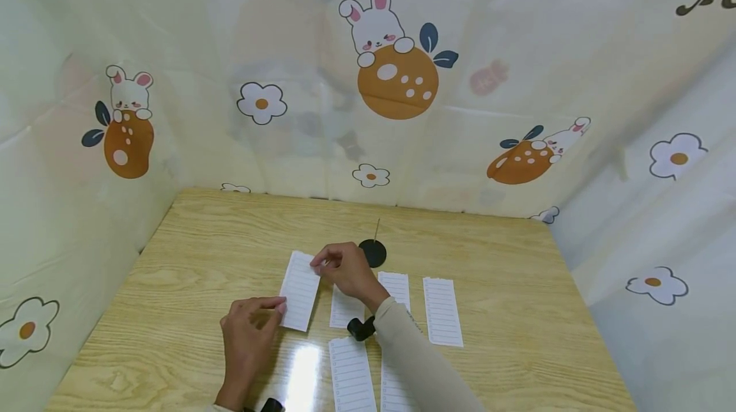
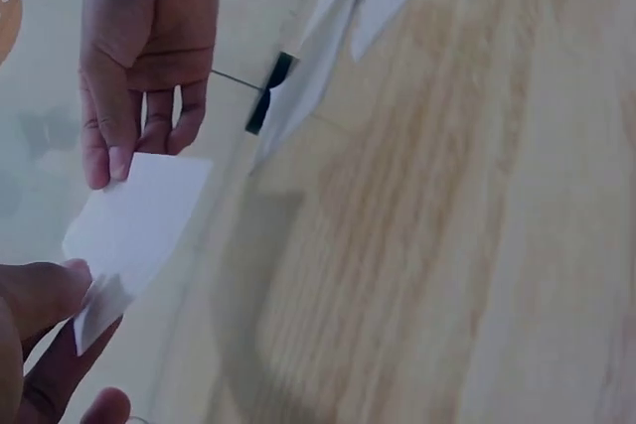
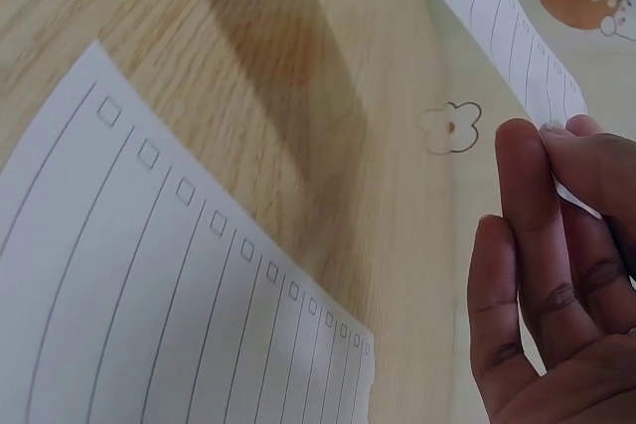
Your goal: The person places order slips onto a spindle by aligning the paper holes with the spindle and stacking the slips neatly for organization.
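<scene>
A lined white paper sheet [image 1: 299, 294] with small checkboxes along one side is held up over the table between both hands. My left hand [image 1: 248, 335] pinches its lower left edge between thumb and fingers. At its upper right corner, my right hand [image 1: 347, 271] pinches the paper between thumb and forefinger. From the left wrist view, the sheet's blank back [image 2: 139, 220] shows, slightly bent near the left thumb. Under the right hand and forearm lie similar checklist sheets, one of them [image 1: 345, 310] partly covered by that hand.
A black round base with a thin upright spike [image 1: 373, 253] stands just beyond the right hand. More lined sheets lie on the wooden table [image 1: 517, 310]: one at the right [image 1: 443, 312], one nearer the front [image 1: 352, 373]. A patterned curtain [image 1: 299, 35] encloses the table's back and sides.
</scene>
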Available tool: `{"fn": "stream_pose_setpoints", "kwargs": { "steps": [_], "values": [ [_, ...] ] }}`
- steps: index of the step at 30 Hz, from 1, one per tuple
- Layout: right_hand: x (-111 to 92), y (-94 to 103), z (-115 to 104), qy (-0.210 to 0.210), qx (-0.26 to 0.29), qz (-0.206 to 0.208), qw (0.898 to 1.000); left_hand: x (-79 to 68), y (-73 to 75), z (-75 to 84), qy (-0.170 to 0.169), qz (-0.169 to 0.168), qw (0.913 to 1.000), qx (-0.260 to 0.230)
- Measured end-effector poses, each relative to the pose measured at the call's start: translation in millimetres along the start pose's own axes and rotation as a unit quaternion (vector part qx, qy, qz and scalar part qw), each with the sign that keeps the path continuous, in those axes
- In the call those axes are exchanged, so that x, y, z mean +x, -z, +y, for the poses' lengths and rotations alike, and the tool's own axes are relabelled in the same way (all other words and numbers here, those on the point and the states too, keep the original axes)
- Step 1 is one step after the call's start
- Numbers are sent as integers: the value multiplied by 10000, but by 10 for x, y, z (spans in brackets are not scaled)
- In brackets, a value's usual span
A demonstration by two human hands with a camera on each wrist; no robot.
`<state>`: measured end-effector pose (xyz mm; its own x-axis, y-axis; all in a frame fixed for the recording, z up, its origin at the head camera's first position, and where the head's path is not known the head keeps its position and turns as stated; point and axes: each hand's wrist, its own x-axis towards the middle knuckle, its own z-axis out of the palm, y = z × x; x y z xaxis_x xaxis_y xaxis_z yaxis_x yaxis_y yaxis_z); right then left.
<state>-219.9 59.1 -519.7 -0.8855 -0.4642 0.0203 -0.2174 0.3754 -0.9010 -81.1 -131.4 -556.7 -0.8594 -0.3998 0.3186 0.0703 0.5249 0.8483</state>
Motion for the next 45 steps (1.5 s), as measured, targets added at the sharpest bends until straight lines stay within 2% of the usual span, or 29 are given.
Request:
{"fn": "stream_pose_setpoints", "kwargs": {
  "steps": [6,10,15,23,31,36,45],
  "values": [
    [-31,26,-20,-121,739,14,9972,10,19,56,594,-35,9972,-456],
    [-45,38,-44,-58,1032,95,9946,21,30,88,760,25,9934,-861],
    [-38,35,-60,-4,1199,288,9924,23,39,146,818,49,9905,-1106],
    [-77,30,-90,-256,1662,555,9842,35,30,215,813,310,9884,-1244],
    [-103,12,-150,-415,1930,826,9768,55,25,234,662,755,9852,-1389],
    [-114,9,-173,-335,1944,811,9770,71,32,254,611,911,9836,-1434],
    [-105,74,-225,-245,1714,708,9823,120,84,261,649,868,9847,-1368]
  ]
}}
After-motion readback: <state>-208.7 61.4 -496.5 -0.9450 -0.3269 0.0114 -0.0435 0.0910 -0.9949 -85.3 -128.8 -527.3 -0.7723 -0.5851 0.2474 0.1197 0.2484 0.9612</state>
